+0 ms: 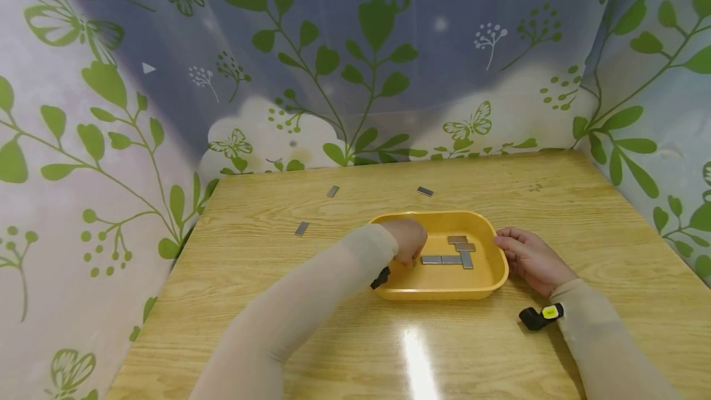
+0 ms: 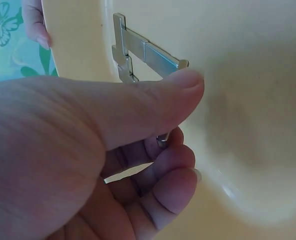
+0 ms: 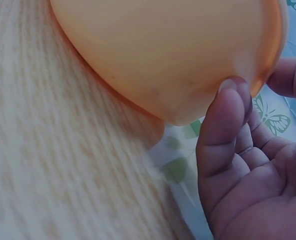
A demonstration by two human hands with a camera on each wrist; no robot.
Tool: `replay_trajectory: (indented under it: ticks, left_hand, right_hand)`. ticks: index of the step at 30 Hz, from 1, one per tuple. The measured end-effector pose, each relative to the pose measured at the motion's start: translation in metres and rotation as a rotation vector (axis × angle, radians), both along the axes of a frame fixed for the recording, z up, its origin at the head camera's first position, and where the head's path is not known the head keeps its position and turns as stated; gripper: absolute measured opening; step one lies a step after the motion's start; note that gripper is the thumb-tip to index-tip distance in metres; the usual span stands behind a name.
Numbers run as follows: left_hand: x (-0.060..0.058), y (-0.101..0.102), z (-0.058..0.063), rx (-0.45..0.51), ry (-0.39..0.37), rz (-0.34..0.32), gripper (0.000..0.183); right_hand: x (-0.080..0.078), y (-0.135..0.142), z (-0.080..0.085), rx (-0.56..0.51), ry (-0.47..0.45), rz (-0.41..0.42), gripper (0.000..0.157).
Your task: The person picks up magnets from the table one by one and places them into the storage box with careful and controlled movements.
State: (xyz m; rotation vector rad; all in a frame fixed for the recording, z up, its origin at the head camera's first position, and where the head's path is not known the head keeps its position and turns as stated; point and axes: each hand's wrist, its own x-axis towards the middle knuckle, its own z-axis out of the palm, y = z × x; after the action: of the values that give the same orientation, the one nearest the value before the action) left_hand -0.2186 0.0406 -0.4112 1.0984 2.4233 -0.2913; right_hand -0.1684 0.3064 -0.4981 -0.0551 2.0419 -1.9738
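Tray [image 1: 433, 279] smooth plastic; bars [image 1: 451, 260] shiny metal; table [image 1: 344, 350] glossy wood

The wood-grain table [image 1: 250, 326] in front of me shines with one bright streak. On it sits a yellow tub [image 1: 436, 294]; a flat metal bar [image 1: 302, 229] lies to its left, and two more bars [image 1: 424, 191] lie apart, nearer the far edge.

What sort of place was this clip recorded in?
Probably a small screened-off workspace, though the wider room is out of view. White-and-blue hangings printed with green leaves and butterflies enclose three sides of a light wood-grain table, where a yellow rectangular plastic tray holds flat silvery metal pieces.
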Motion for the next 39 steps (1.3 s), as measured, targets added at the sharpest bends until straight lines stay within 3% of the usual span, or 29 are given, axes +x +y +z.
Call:
replay_trajectory:
  ticks: [28,39]
  left_hand:
    - [-0.004,0.013,-0.003,-0.019,-0.039,-0.028,0.011]
    - [-0.005,0.019,-0.01,-0.007,0.008,-0.065,0.017]
  right_hand:
    - [-0.001,0.001,0.0,0.019,-0.004,-0.008,0.044]
    - [0.0,0.0,0.0,0.025,-0.005,-0.015,0.045]
